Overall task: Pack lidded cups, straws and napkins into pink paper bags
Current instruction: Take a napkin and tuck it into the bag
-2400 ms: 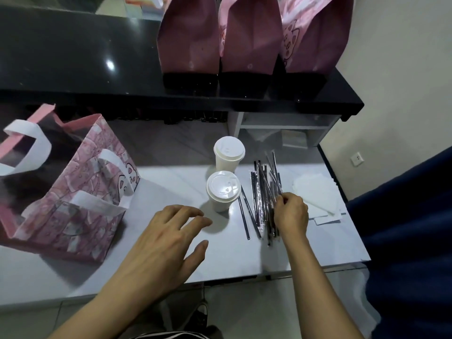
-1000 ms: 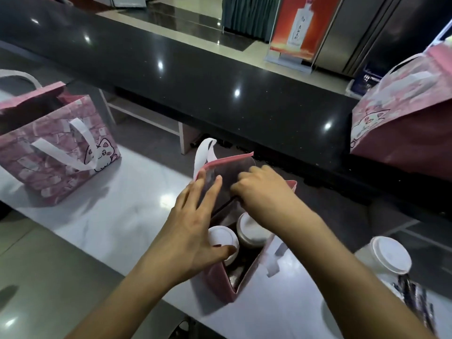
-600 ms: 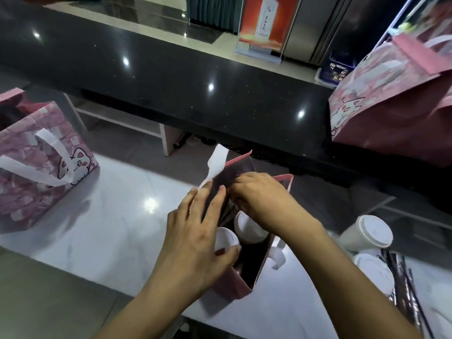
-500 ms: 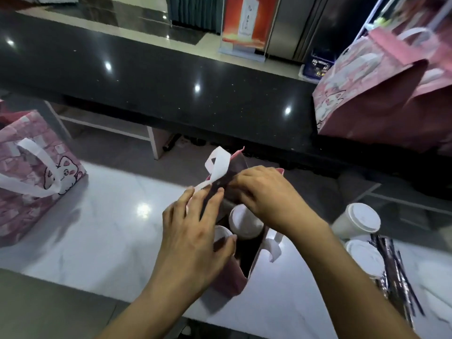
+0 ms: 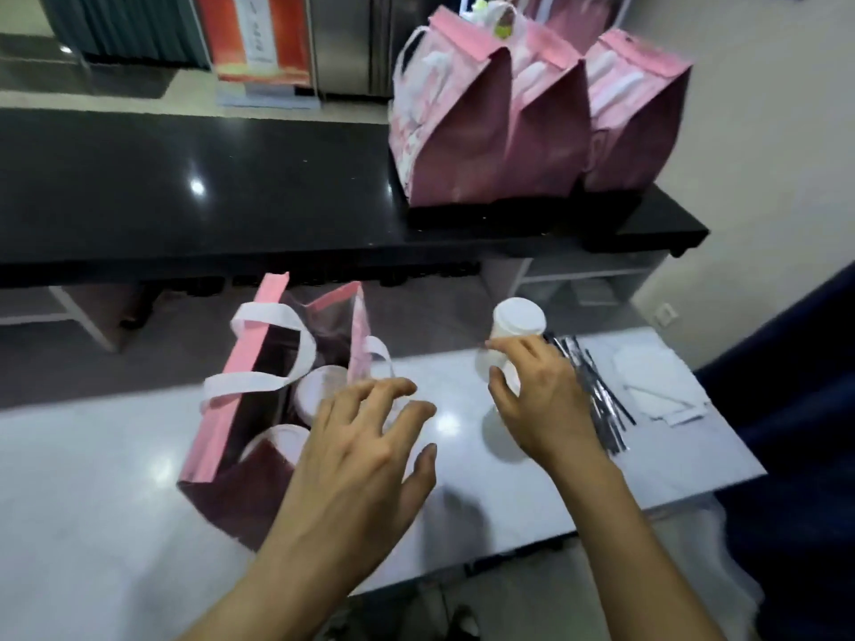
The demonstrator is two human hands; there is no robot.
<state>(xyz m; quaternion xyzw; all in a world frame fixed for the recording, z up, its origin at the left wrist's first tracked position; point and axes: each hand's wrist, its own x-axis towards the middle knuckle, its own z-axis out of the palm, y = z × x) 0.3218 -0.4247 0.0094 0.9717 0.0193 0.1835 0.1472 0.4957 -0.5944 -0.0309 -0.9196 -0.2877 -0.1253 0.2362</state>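
Note:
An open pink paper bag [image 5: 217,437] with white handles stands on the white table [image 5: 92,501]. Two lidded white cups [image 5: 319,386] sit inside it. My left hand [image 5: 365,446] hovers just right of the bag, fingers spread and holding nothing. My right hand [image 5: 550,404] curls over the nearer lidded cup [image 5: 502,432], fingers and thumb on it. A second lidded cup [image 5: 519,319] stands right behind it. Dark wrapped straws [image 5: 601,400] lie to the right of the cups, and white napkins [image 5: 657,381] lie beyond them.
Three closed pink bags [image 5: 486,131] stand in a row on the black counter [image 5: 231,187] behind the table. A dark blue shape [image 5: 796,409] fills the right edge. The table's right end is near the napkins.
Both hands have left the bag's mouth. My right hand moved right onto the nearer cup, my left hand drew back beside the bag. The view swung right.

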